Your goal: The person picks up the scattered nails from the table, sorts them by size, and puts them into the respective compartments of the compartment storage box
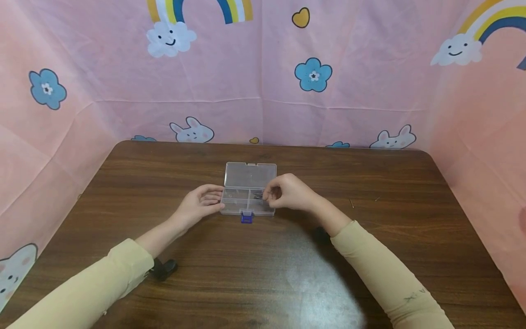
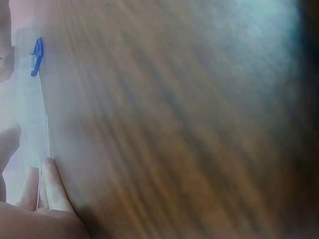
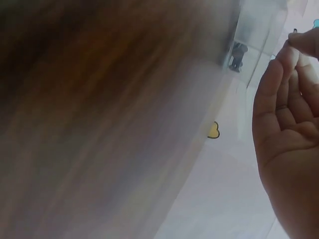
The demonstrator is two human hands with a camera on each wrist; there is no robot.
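Observation:
A clear plastic compartment box [image 1: 235,206] lies on the table with its lid [image 1: 250,175] raised behind it and a blue latch [image 1: 246,217] at its front. My left hand [image 1: 196,203] holds the box's left end, thumb by the front corner and fingers along the side. Over the right-hand compartments, my right hand [image 1: 289,193] pinches a tiny dark piece [image 3: 294,31] between thumb and index fingertip; its kind is too small to tell. Small dark metal pieces [image 1: 258,195] lie in the back right compartment, partly hidden by the fingers.
To the right on the wooden table [image 1: 263,274] lie a thin nail-like piece [image 1: 351,203] and a smaller thin piece [image 1: 377,198]. A black object [image 1: 163,269] shows beside the left sleeve. Pink patterned cloth [image 1: 263,68] stands around the table's back and sides.

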